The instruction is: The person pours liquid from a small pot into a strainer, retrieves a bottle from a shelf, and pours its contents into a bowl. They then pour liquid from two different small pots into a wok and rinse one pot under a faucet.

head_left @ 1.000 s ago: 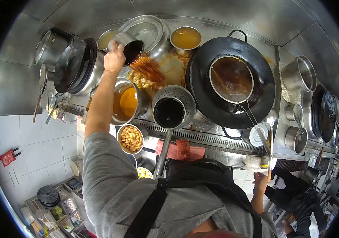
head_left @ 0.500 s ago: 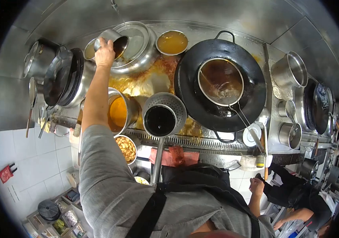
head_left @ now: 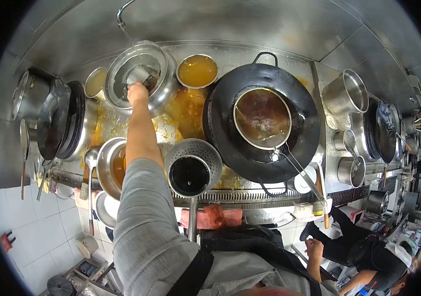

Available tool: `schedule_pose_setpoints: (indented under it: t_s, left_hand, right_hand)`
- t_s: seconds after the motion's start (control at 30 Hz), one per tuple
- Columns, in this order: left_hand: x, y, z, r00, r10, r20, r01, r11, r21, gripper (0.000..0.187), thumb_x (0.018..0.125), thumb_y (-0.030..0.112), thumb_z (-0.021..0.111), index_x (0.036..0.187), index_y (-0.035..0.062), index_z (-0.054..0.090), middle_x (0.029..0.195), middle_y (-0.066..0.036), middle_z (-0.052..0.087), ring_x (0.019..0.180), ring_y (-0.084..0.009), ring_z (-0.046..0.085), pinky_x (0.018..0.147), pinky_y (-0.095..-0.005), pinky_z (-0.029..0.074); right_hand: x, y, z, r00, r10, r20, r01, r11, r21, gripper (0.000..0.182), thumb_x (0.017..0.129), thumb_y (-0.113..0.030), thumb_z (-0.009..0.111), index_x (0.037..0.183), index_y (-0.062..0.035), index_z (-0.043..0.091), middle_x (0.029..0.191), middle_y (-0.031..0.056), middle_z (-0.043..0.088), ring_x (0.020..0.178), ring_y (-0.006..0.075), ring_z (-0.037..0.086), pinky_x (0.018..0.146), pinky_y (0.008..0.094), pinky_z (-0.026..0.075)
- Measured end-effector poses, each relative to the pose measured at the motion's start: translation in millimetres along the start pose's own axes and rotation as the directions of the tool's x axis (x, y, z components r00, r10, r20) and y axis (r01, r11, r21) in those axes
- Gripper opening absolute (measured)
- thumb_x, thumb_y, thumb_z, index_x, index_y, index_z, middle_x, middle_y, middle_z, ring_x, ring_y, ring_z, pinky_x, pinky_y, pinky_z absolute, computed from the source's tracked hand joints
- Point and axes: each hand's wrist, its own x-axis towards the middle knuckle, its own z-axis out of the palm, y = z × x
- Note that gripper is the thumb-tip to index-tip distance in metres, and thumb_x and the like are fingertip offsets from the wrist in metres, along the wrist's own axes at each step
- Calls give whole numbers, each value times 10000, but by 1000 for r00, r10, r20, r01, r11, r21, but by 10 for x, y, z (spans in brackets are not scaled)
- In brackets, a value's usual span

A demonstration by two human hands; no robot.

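My left hand [head_left: 138, 92] grips a small metal cup [head_left: 137, 75], tipped inside a round steel pot [head_left: 170, 74] of water beneath a running tap [head_left: 120, 19]. Dark stuff shows at the cup's right side. On my right, low by my body, my right hand [head_left: 314, 249] is closed; whatever its fingers might hold is hidden. A wire-handled strainer [head_left: 289, 129] rests in the black wok [head_left: 220, 113] over brown bubbling liquid. Near my chest, a perforated ladle [head_left: 215, 165] bears a pan of dark liquid [head_left: 189, 176].
Bowls of yellow liquid [head_left: 197, 71] and pale liquid [head_left: 95, 82] flank the pot. A pot of orange liquid [head_left: 106, 170] is partly behind my forearm. Stacked woks [head_left: 52, 123] stand at left, a tall steel pot [head_left: 344, 91] at right. A co-worker [head_left: 373, 256] is at lower right.
My left hand has carried the metal cup from the pot's left rim into the water, tipping it. The camera view has shifted, so the stove items appear lower and further left.
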Motion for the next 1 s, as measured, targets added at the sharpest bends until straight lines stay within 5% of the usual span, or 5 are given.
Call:
schedule_pose_setpoints:
  t_s: [0.13,0.23,0.37,0.63,1.0]
  left_hand:
    - [90,81,-288,985,-173,24,175,972,-155,310,777,184,582,1070,88,618,1039,-226,652,1025,-360,622,887,-434,504]
    - [414,-95,-251,951,-310,9,301,914,-271,253,787,169,567,1008,71,642,954,-212,680,884,-326,679,824,-403,534]
    - [478,-256,-601,818,-462,342,550,456,-700,292,833,160,519,885,-105,632,735,-152,691,535,-218,672,558,-313,538]
    - [112,-323,-1145,942,-185,280,333,415,-847,184,707,-5,544,824,-133,606,645,-170,600,492,-255,613,419,-354,490]
    - [-486,-180,-1619,882,-90,462,453,432,-780,100,697,-39,569,792,-55,599,654,-140,579,439,-251,578,415,-353,480]
  right_hand:
    - [157,371,162,992,-121,-43,117,990,-78,292,757,-188,680,962,19,704,736,189,683,507,205,641,524,321,510]
    - [57,79,90,997,-75,27,76,997,-34,298,756,-190,683,962,24,701,744,185,686,511,211,645,527,321,516]
    - [101,-73,111,986,-167,10,167,986,-17,270,788,-203,661,906,37,703,613,129,648,480,174,642,485,291,495]
    - [366,-131,151,978,-176,115,174,984,25,315,791,-197,694,978,57,682,718,182,681,492,203,648,504,308,509]
    - [527,71,255,970,-217,106,212,976,55,336,805,-244,670,992,35,681,715,186,675,529,214,657,555,317,509]
